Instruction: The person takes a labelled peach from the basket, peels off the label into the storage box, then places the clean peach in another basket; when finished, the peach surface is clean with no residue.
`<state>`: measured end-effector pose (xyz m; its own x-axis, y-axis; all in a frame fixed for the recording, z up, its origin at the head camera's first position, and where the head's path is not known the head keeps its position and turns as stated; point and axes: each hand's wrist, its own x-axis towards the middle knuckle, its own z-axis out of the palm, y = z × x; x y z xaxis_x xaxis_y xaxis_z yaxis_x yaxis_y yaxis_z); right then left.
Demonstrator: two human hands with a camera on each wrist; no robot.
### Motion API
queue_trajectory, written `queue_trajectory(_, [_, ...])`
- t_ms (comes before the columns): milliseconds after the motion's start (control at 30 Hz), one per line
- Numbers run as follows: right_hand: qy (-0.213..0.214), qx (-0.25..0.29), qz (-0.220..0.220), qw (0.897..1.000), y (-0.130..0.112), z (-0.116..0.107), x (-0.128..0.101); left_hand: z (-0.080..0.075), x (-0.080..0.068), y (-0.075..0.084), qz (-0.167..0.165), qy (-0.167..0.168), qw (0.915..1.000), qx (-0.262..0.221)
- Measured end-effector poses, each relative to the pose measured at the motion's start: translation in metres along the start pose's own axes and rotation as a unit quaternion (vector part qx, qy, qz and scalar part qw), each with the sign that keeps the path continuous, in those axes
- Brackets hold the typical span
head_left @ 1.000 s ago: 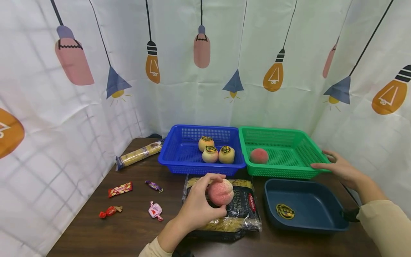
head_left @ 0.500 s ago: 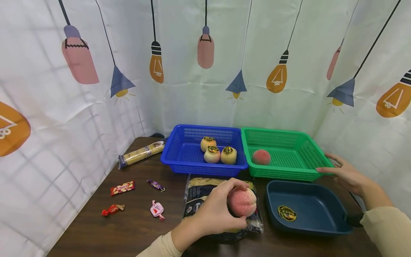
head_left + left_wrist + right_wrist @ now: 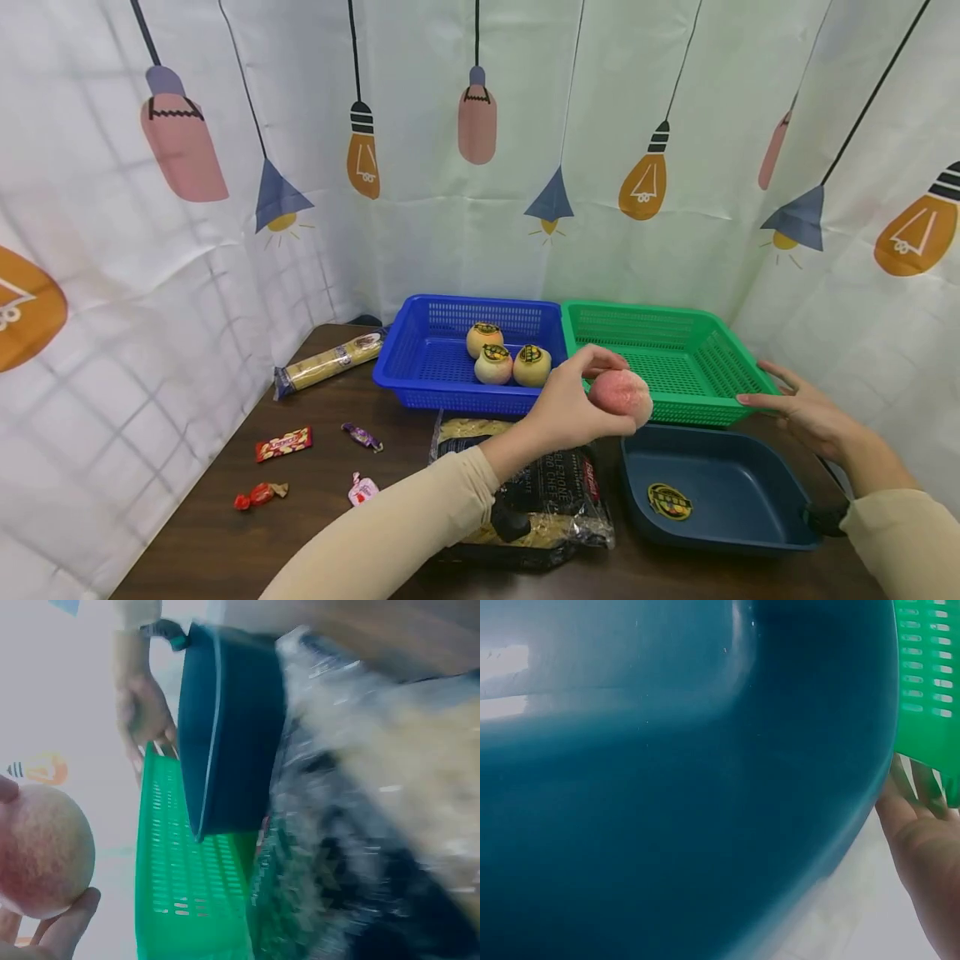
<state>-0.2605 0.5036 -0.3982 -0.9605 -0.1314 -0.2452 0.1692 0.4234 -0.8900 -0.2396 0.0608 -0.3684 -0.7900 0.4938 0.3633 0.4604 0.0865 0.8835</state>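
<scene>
In the head view my left hand (image 3: 576, 404) holds a pink-red peach (image 3: 621, 396) between thumb and fingers, in front of the front left part of the green basket (image 3: 675, 410). The left wrist view shows this peach (image 3: 43, 851) at its left edge. My right hand (image 3: 813, 417) holds the right front corner of the green basket, thumb at the rim and fingers along the outer side. In the right wrist view, part of the right hand (image 3: 926, 847) shows beside the basket. My left hand and its peach cover the basket's front left area.
A blue basket (image 3: 427, 392) holds several pale, labelled peaches (image 3: 493, 364). A dark blue tub (image 3: 720, 483) with a round sticker stands before the green basket. Pasta bags (image 3: 555, 483) lie under the left forearm. Further left are a long pasta pack (image 3: 330, 362) and several wrapped candies (image 3: 283, 444).
My left hand has carried the peach right and away from me, from over the pasta bags to the green basket. It now hides the peach seen inside. My right hand stays at the basket's corner.
</scene>
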Motion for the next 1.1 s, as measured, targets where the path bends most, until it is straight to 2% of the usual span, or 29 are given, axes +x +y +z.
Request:
queue_trajectory(300, [0.001, 0.002, -0.001, 1.000, 0.002, 0.001, 0.001, 0.025, 0.056, -0.006, -0.052, 0.031, 0.9981, 0.003])
queue_trajectory(533, [0.004, 0.008, -0.002, 1.000, 0.002, 0.001, 0.001, 0.035, 0.083, -0.005, -0.079, 0.044, 0.9944, 0.054])
queue_trajectory(600, [0.003, 0.006, -0.002, 1.000, 0.002, 0.001, 0.000, 0.035, 0.087, -0.006, -0.084, 0.040, 0.9928, 0.076])
queue_trajectory(667, [0.003, 0.004, -0.001, 1.000, 0.002, 0.001, 0.000, 0.033, 0.088, -0.007, -0.091, 0.026, 0.9926, 0.076])
queue_trajectory(733, [0.000, 0.007, -0.001, 1.000, 0.001, 0.001, 0.000, 0.030, 0.087, -0.008, -0.101, 0.009, 0.9925, 0.068])
queue_trajectory(867, [-0.004, 0.014, -0.003, 1.000, 0.001, 0.001, 0.001, 0.022, 0.081, -0.009, -0.110, -0.011, 0.9890, 0.098])
queue_trajectory(967, [-0.005, 0.010, -0.003, 1.000, 0.001, 0.000, 0.003, 0.015, 0.076, -0.012, -0.098, -0.007, 0.9824, 0.159])
queue_trajectory(1100, [-0.003, -0.005, -0.004, 1.000, 0.002, 0.000, 0.004, 0.005, 0.068, -0.017, -0.074, -0.011, 0.9805, 0.182])
